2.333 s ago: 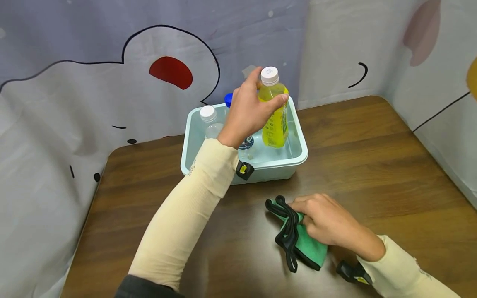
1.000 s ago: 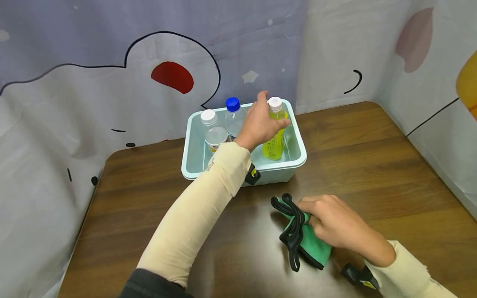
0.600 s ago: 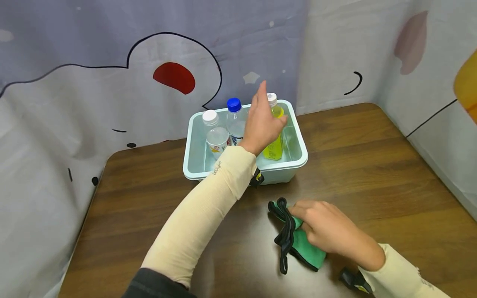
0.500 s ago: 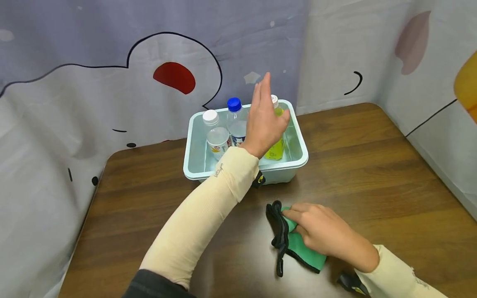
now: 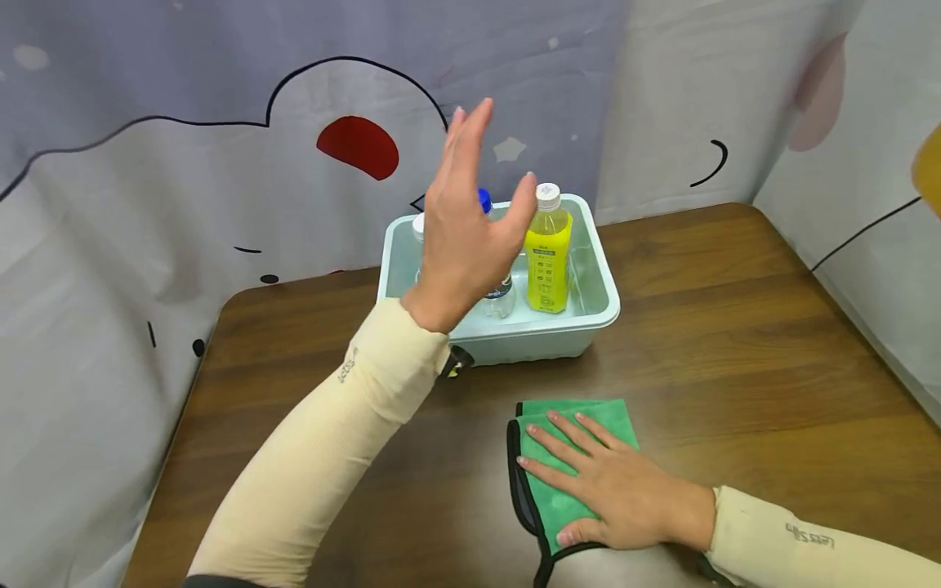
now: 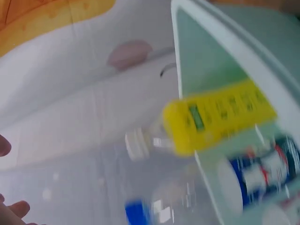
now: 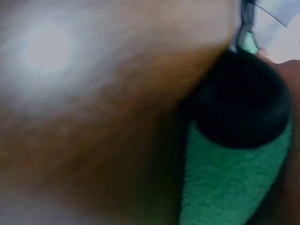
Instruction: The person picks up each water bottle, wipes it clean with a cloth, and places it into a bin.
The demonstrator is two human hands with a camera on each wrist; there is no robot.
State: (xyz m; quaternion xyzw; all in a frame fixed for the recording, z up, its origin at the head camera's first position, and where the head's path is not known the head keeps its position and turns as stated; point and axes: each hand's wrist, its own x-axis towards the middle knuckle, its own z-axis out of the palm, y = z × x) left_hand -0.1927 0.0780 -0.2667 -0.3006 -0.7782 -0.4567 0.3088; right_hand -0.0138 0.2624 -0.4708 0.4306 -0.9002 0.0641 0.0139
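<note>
A yellow bottle (image 5: 548, 260) with a white cap stands upright in a pale green tub (image 5: 599, 282) at the back of the wooden table (image 5: 735, 327). My left hand (image 5: 470, 220) is raised in front of the tub with straight, spread fingers and holds nothing. It partly hides a blue-capped bottle (image 5: 484, 200) and a white-capped one (image 5: 416, 224). In the left wrist view the yellow bottle (image 6: 218, 115) and the tub (image 6: 206, 56) show, blurred. My right hand (image 5: 595, 486) lies flat, fingers spread, on a green cloth (image 5: 581, 420) with black edging. The cloth (image 7: 225, 187) fills the right wrist view.
A grey and white printed curtain (image 5: 220, 122) hangs close behind and beside the table. The table's left edge (image 5: 180, 425) drops off near my left forearm. Bare wood lies to the right of the tub and cloth.
My left hand let go of the yellow bottle, which now stands in the tub, and rose with fingers spread. My right hand stopped bunching the cloth and flattened onto it.
</note>
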